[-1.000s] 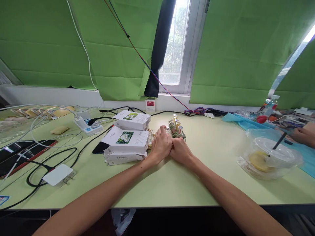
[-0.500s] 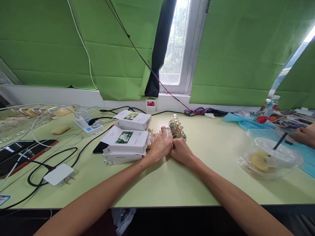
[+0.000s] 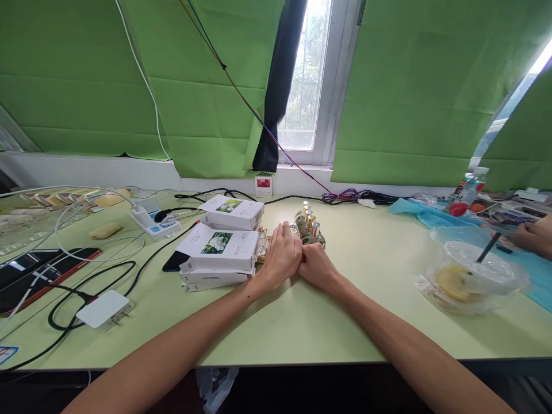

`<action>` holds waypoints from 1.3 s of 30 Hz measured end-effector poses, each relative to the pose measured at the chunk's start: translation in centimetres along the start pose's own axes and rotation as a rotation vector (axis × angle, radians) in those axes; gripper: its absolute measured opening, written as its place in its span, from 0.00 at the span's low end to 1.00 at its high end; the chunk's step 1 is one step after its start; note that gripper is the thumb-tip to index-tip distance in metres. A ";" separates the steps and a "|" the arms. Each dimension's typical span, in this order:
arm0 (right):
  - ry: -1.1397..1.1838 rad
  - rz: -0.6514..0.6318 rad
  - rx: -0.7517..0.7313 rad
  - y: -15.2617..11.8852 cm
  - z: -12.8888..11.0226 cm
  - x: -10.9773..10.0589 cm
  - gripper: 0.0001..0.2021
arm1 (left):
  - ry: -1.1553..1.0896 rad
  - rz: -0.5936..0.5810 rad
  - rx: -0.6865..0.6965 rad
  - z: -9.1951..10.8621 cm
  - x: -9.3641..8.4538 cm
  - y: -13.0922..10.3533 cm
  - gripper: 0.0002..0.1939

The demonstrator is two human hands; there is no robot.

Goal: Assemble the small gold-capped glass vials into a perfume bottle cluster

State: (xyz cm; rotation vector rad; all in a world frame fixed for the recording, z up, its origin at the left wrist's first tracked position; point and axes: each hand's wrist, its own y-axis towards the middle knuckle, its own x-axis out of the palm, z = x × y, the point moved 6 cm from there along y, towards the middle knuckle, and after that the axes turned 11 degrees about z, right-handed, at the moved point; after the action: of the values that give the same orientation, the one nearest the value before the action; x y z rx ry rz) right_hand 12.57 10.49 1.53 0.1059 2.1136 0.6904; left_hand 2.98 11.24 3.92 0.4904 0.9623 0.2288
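Observation:
At the middle of the table my left hand point(image 3: 283, 255) lies palm down, fingers stretched forward over small glass bottles. It touches my right hand point(image 3: 318, 265), which is curled closed with its fingertips hidden; what it holds, if anything, cannot be made out. Just beyond stands a row of small glass bottles point(image 3: 309, 225) with gold and silver caps. More clear bottles with gold tops point(image 3: 261, 244) show between my left hand and a stack of white boxes point(image 3: 222, 250) printed with a white flower. Behind that stack sits another white box point(image 3: 233, 211).
On the left are a power strip point(image 3: 157, 224), a white charger point(image 3: 106, 309), cables and dark phones point(image 3: 47, 276). To the right, a bagged lemon drink point(image 3: 468, 279) stands before blue plastic sheeting point(image 3: 416, 213). Another person's hand point(image 3: 535, 236) is at the right edge.
The fingers of my left hand, bent and raised before, have straightened and lie flatter. My right hand stays in about the same place.

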 end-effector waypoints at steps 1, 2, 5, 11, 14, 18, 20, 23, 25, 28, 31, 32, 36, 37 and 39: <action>0.005 0.001 0.004 0.0 0.0 0.0 0.08 | 0.027 0.006 0.028 0.1 0.0 0.0 0.26; 0.009 0.001 0.007 0.0 0.0 0.0 0.08 | 0.063 0.008 0.057 0.3 -0.1 0.0 0.26; 0.003 -0.004 0.021 0.0 0.1 0.1 0.08 | 0.211 -0.006 0.132 1.1 -0.5 0.1 0.25; 0.002 -0.039 0.033 -0.1 -0.1 0.1 0.08 | 0.471 -0.063 0.190 3.1 -1.8 -0.3 0.17; -0.014 -0.056 0.039 -0.1 -0.2 0.3 0.07 | 0.514 -0.146 0.180 3.2 -1.7 -0.6 0.17; -0.014 -0.047 0.024 -0.1 -0.6 0.2 0.08 | 0.453 -0.236 0.108 2.2 -1.2 -0.5 0.18; 0.013 -0.033 0.009 -0.1 -0.8 0.1 0.09 | 0.438 -0.257 0.098 1.4 -1.0 -0.2 0.17; 0.051 -0.030 0.003 -0.2 -1.1 0.0 0.10 | 0.406 -0.282 0.101 0.4 -0.4 0.5 0.16; 0.067 -0.036 0.010 -0.2 -1.1 -0.1 0.11 | 0.376 -0.300 0.109 -0.3 0.1 1.0 0.15; 0.081 -0.033 0.009 -0.2 -1.2 -0.1 0.11 | 0.328 -0.301 0.123 -1.0 0.6 1.3 0.14; 0.086 -0.029 0.005 -0.2 -1.1 -0.1 0.11 | 0.289 -0.300 0.132 -1.5 1.1 1.3 0.17; 0.088 -0.031 0.006 -0.2 -1.1 -0.1 0.11 | 0.282 -0.301 0.133 -1.6 1.2 1.2 0.19; 0.118 -0.040 0.011 -0.2 -1.0 -0.1 0.11 | 0.261 -0.302 0.152 -1.7 1.5 1.1 0.21; 0.126 -0.037 0.011 -0.2 -1.0 -0.1 0.11 | 0.256 -0.300 0.157 -1.7 1.5 1.1 0.21; 0.132 -0.031 0.012 -0.3 -1.0 -0.1 0.11 | 0.248 -0.295 0.161 -1.6 1.6 1.1 0.20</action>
State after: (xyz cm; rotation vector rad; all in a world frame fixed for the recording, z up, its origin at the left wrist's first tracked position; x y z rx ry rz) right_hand 11.92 9.82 1.92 0.0349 2.2412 0.6821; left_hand 2.59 13.29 2.60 0.4670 1.2884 -0.0563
